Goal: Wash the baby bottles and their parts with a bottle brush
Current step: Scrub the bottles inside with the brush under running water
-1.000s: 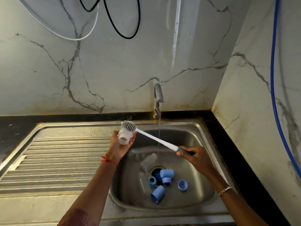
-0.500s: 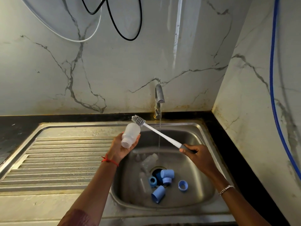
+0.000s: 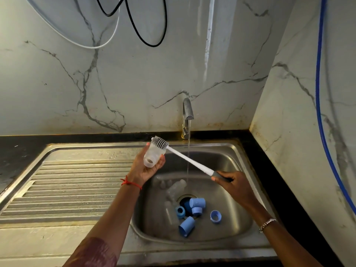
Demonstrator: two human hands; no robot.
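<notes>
So that the brush (image 3: 159, 142) can scrub its outside, the left hand (image 3: 146, 170) wraps its fingers round the bottle (image 3: 153, 155) above the sink (image 3: 238, 151), while the right hand (image 3: 234, 185) clamps its fingers on the brush's handle.

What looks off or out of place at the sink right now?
Two things. The tap runs unused: its stream lands in the sink, missing both the bottle and the head of the bottle brush. Blue caps lie over the drain, which might slow it. Nothing looks spilled or broken.

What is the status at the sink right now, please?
Left hand grips clear plastic baby bottle. Right hand holds white long-handled bottle brush, bristles at bottle's far end. Steel tap running; nothing blocking.
</notes>
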